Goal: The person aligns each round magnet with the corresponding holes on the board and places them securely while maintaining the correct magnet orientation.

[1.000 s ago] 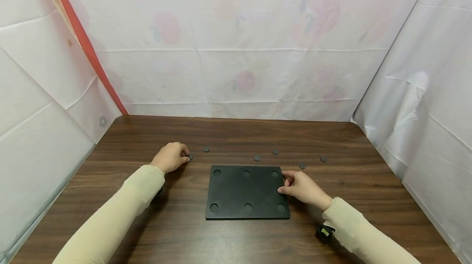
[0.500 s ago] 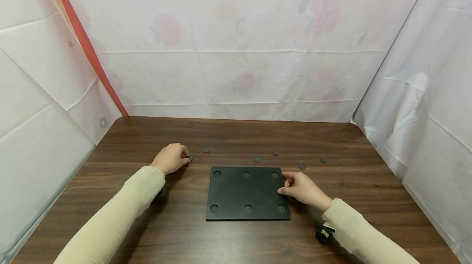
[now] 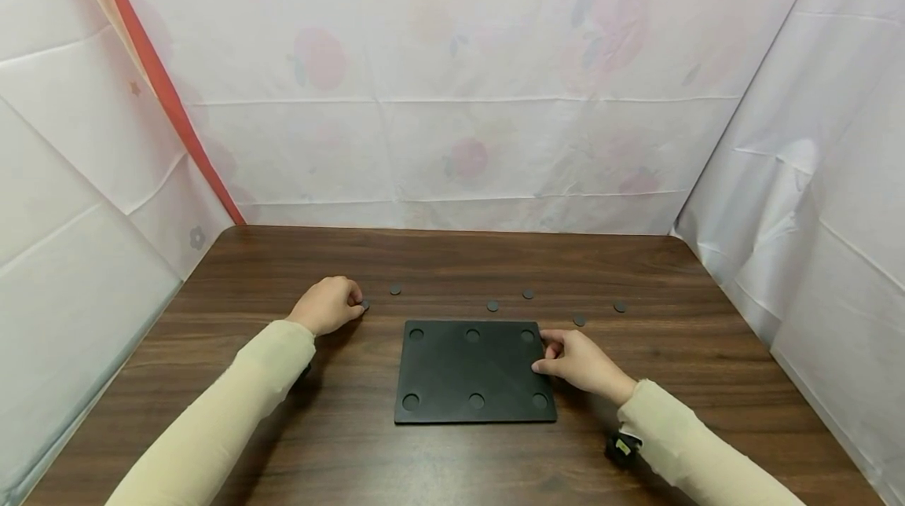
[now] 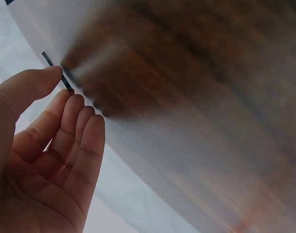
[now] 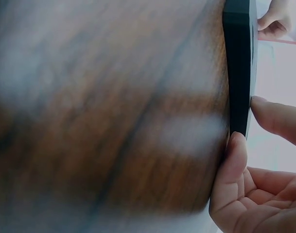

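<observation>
At the left, my left hand [image 3: 328, 305] pinches a small dark disc [image 3: 364, 305] between thumb and fingers, close to the tabletop. The left wrist view shows that same disc [image 4: 46, 58] edge-on, its thin rim sticking out past the thumb. A flat black board [image 3: 472, 368] with round recesses along its near and far sides lies in the middle. My right hand [image 3: 583, 361] grips its right edge, thumb on the top face and fingers against the side. In the right wrist view the board [image 5: 237, 63] appears as a thick dark edge beside the thumb.
Several more dark discs lie behind the board, among them a left one [image 3: 395, 290], a middle one [image 3: 492, 306] and a far right one [image 3: 620, 307]. The brown wooden table [image 3: 452, 463] is enclosed by white curtains [image 3: 452, 97] at the back and sides.
</observation>
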`<act>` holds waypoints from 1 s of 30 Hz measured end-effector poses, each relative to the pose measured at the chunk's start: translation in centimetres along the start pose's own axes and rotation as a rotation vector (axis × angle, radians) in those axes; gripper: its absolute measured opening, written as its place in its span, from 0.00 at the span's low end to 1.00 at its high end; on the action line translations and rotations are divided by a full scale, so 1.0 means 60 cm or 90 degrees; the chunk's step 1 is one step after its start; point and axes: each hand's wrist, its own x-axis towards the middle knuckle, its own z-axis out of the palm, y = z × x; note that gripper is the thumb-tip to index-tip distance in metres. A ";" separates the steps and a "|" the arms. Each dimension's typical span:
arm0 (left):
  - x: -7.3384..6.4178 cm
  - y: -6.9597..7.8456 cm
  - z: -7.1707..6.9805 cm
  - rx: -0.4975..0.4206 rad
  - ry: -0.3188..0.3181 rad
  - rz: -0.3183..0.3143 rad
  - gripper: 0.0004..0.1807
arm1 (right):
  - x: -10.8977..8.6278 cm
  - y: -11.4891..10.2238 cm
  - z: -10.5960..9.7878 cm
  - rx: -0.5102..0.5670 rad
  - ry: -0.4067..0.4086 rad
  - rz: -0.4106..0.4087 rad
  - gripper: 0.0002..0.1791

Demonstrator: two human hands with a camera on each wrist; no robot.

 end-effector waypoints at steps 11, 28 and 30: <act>-0.005 0.005 -0.010 -0.037 0.011 0.018 0.10 | 0.002 0.002 0.001 -0.008 0.001 0.005 0.35; -0.020 0.049 -0.016 -0.081 0.024 0.070 0.07 | 0.002 0.002 -0.001 0.000 -0.003 -0.002 0.37; -0.022 0.056 -0.013 -0.086 0.019 0.075 0.07 | 0.001 0.001 -0.001 0.001 -0.004 -0.003 0.37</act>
